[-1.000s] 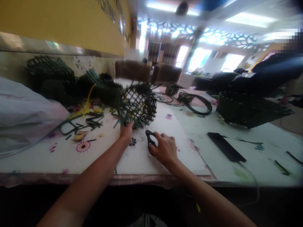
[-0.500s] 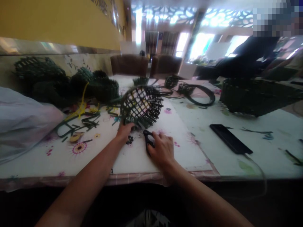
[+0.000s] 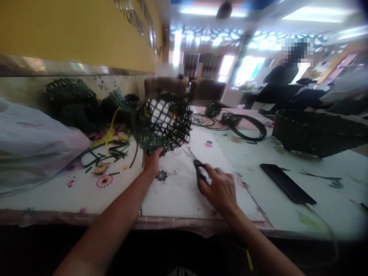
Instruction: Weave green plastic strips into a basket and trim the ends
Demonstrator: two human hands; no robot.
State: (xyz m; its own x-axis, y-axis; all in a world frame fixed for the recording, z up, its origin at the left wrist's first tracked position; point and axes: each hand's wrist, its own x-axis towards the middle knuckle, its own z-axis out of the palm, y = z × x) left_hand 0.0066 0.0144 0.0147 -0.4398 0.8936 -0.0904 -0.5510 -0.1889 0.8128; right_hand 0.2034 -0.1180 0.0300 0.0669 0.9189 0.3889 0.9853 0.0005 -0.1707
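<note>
A dark green open-weave basket [image 3: 172, 128] is tilted above the table, its lattice partly see-through. My left hand [image 3: 153, 163] grips its lower edge, thumb on the near side and the other fingers hidden. To the right, my right hand [image 3: 220, 188] has its fingers in the handles of black-handled scissors [image 3: 198, 168]. The blades point up and left, slightly parted, and do not touch the basket. A couple of loose strips hang below the basket, left of my left hand.
Green and yellow strip scraps [image 3: 110, 151] and a white plastic bag [image 3: 37, 145] lie left. More baskets stand behind them. A large dark basket [image 3: 316, 132], a phone [image 3: 287, 184] with a cable and a coiled strip [image 3: 250, 128] are right. A person [image 3: 280, 82] is farther back.
My right hand has moved right with the scissors, away from the basket. The basket in my left hand has risen and turned a little. The view has shifted, and the person stands farther off.
</note>
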